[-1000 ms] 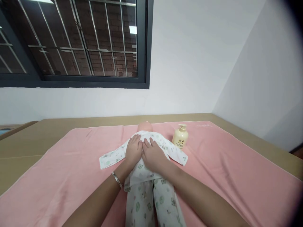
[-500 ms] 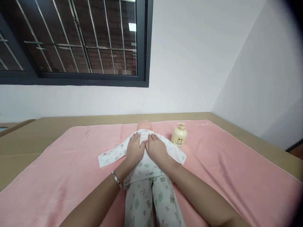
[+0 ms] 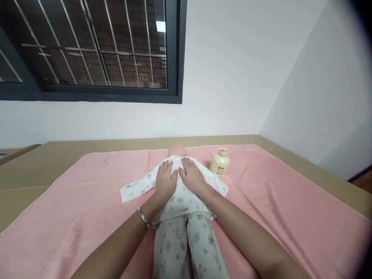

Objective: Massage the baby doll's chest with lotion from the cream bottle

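Observation:
A baby doll [image 3: 176,149] lies on its back on a pink towel [image 3: 87,209], dressed in a white printed top [image 3: 180,201] and matching trousers [image 3: 186,248]. My left hand [image 3: 165,180] rests flat on the doll's chest, fingers spread toward the collar. Beside it, my right hand [image 3: 192,175] lies flat on the same chest, fingers apart, nearly touching the left. Neither hand grips anything. A silver bracelet [image 3: 143,218] circles my left wrist. The doll's sleeves spread out to both sides.
A cream pump bottle [image 3: 220,163] stands upright on the towel just right of the doll's shoulder. The towel covers a tan surface [image 3: 52,162] that meets white walls. A dark-framed barred window [image 3: 87,50] is at upper left.
Both hands have slid a little up the doll's chest toward its neck. The view has tilted slightly.

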### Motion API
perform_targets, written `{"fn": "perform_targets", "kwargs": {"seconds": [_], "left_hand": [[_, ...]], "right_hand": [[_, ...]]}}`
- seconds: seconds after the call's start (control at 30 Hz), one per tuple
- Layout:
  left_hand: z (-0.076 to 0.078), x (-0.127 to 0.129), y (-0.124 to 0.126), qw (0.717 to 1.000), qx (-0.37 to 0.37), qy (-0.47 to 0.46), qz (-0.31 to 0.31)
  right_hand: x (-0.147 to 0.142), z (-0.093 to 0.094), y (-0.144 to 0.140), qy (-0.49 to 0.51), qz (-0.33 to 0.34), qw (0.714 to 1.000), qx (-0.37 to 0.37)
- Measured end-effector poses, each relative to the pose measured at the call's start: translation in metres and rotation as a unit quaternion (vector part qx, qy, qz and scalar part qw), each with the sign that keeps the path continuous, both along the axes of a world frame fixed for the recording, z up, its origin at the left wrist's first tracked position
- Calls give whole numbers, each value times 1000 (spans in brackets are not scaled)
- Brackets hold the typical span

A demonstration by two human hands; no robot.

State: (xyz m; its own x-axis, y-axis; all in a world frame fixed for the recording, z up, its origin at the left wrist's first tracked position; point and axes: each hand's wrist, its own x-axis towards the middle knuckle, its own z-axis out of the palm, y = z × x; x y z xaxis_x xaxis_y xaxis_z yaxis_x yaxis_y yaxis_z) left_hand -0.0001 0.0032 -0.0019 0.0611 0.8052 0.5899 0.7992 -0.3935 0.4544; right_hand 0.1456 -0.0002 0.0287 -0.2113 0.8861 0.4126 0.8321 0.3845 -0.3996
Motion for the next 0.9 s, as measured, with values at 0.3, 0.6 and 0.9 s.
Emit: {"fn": "perform_targets", "kwargs": {"seconds": [0.3,0.6,0.9], "left_hand": [[3,1,-4,1000,13,7,1],[5,5,-16,999,38,19,30],[5,3,-14,999,24,-13,26]], "right_hand": [[-1,-1,-2,-24,9,1000,1],[1,4,-2,-68,19,998,0],[-9,11,-16,-130,-21,991,37]]}}
